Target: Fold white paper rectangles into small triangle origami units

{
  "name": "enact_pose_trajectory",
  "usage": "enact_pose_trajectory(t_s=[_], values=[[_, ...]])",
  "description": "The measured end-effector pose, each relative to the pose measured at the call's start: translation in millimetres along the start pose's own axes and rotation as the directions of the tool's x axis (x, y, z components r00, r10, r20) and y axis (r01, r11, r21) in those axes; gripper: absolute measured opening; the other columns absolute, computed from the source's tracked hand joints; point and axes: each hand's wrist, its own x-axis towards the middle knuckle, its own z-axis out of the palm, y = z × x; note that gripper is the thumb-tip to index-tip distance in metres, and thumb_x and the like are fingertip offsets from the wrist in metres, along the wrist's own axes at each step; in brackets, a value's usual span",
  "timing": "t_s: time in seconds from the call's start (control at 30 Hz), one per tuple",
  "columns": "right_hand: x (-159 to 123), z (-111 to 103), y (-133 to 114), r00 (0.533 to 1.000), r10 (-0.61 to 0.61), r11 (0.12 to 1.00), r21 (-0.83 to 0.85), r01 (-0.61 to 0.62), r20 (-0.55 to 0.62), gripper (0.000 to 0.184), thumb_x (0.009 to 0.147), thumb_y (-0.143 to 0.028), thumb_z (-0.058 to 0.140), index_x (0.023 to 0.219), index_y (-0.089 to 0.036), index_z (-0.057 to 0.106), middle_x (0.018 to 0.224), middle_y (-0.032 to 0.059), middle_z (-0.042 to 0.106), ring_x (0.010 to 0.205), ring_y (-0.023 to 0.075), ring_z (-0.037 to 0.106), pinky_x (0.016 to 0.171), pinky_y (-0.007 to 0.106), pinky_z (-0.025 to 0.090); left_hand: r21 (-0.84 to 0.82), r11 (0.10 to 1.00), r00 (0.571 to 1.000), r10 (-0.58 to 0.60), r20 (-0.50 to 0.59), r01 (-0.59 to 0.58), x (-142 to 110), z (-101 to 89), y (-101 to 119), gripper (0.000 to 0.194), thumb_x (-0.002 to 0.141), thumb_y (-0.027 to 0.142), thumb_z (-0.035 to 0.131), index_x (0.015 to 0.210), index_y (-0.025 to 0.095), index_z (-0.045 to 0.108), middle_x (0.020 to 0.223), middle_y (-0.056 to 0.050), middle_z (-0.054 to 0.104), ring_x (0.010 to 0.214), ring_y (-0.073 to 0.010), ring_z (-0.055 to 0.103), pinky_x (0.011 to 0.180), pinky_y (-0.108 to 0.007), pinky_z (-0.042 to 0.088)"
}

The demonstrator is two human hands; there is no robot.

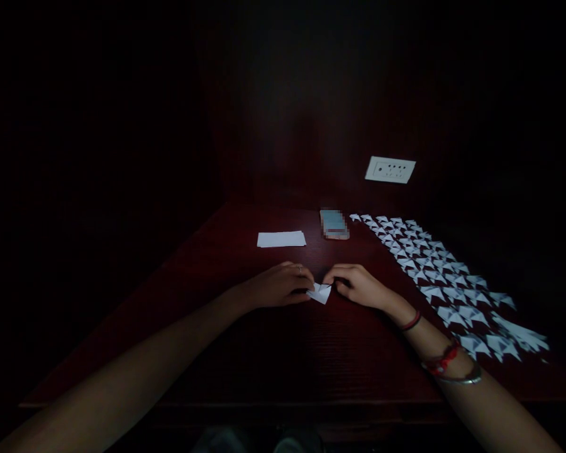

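A small piece of folded white paper (321, 293) lies between my hands at the middle of the dark red table. My left hand (283, 284) grips its left side, the fingers closed on it and a ring on one of them. At the upper right corner of the paper, my right hand (353, 284) pinches the edge between thumb and forefinger. The paper has a notch at its top and narrows to a point towards me. Its underside is hidden.
A stack of white paper (281, 239) lies beyond my left hand. A phone-like object (334, 224), blurred, rests further back. Rows of folded paper pieces (424, 261) and a bundle of paper strips (521, 331) cover the right side. A socket (390, 170) is on the back wall.
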Motion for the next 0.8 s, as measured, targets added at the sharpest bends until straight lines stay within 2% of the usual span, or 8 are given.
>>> enact_pose_trajectory(t_s=[0.2, 0.4, 0.47, 0.6, 0.8], values=[[-2.7, -2.1, 4.9, 1.000, 0.002, 1.000, 0.005, -0.003, 0.026, 0.019, 0.075, -0.014, 0.045, 0.089, -0.016, 0.058, 0.081, 0.0037, 0.057, 0.072, 0.0106, 0.052, 0.066, 0.023, 0.041, 0.022, 1.000, 0.999, 0.002, 0.053, -0.004, -2.0, -6.2, 6.3, 0.024, 0.084, 0.028, 0.038, 0.105, 0.023, 0.049, 0.107, -0.001, 0.051, 0.098, -0.0140, 0.044, 0.084, -0.029, 0.029], [-2.8, -0.5, 3.7, 0.995, -0.032, 0.999, 0.006, 0.031, 0.096, 0.020, 0.078, -0.023, 0.045, 0.090, -0.018, 0.060, 0.079, 0.0038, 0.058, 0.071, 0.0107, 0.052, 0.066, 0.022, 0.040, 0.111, 0.985, 0.989, -0.127, -0.070, 0.135, 0.7, -0.9, 9.6, 0.023, 0.083, 0.021, 0.039, 0.104, 0.022, 0.048, 0.108, -0.002, 0.049, 0.100, -0.0151, 0.041, 0.085, -0.031, 0.028], [-2.3, 0.2, 2.5, 0.994, -0.038, 0.999, 0.004, 0.038, 0.104, 0.021, 0.079, -0.025, 0.044, 0.089, -0.017, 0.061, 0.078, 0.0039, 0.057, 0.071, 0.0106, 0.052, 0.066, 0.022, 0.040, 0.141, 0.983, 0.992, -0.114, -0.045, 0.119, 0.4, -0.3, 11.5, 0.022, 0.082, 0.019, 0.040, 0.102, 0.021, 0.049, 0.104, -0.002, 0.051, 0.097, -0.0152, 0.043, 0.083, -0.031, 0.030], [-2.3, 0.5, 0.3, 0.995, -0.045, 0.999, 0.000, 0.045, 0.090, 0.022, 0.078, -0.026, 0.045, 0.091, -0.017, 0.060, 0.078, 0.0040, 0.057, 0.070, 0.0103, 0.051, 0.065, 0.021, 0.040, 0.137, 0.990, 0.999, -0.021, 0.040, 0.016, -1.6, -0.1, 13.5, 0.024, 0.081, 0.017, 0.040, 0.103, 0.021, 0.049, 0.099, -0.003, 0.052, 0.091, -0.0145, 0.046, 0.080, -0.030, 0.032], [-3.1, 0.2, -0.5, 0.991, -0.071, 0.997, 0.010, 0.070, 0.111, 0.021, 0.078, -0.025, 0.045, 0.088, -0.017, 0.061, 0.080, 0.0040, 0.057, 0.072, 0.0102, 0.052, 0.066, 0.021, 0.040, 0.066, 0.997, 0.997, -0.049, 0.067, 0.044, -3.0, -0.2, 11.2, 0.027, 0.080, 0.015, 0.041, 0.105, 0.023, 0.048, 0.098, -0.001, 0.051, 0.087, -0.0129, 0.048, 0.079, -0.028, 0.034]])
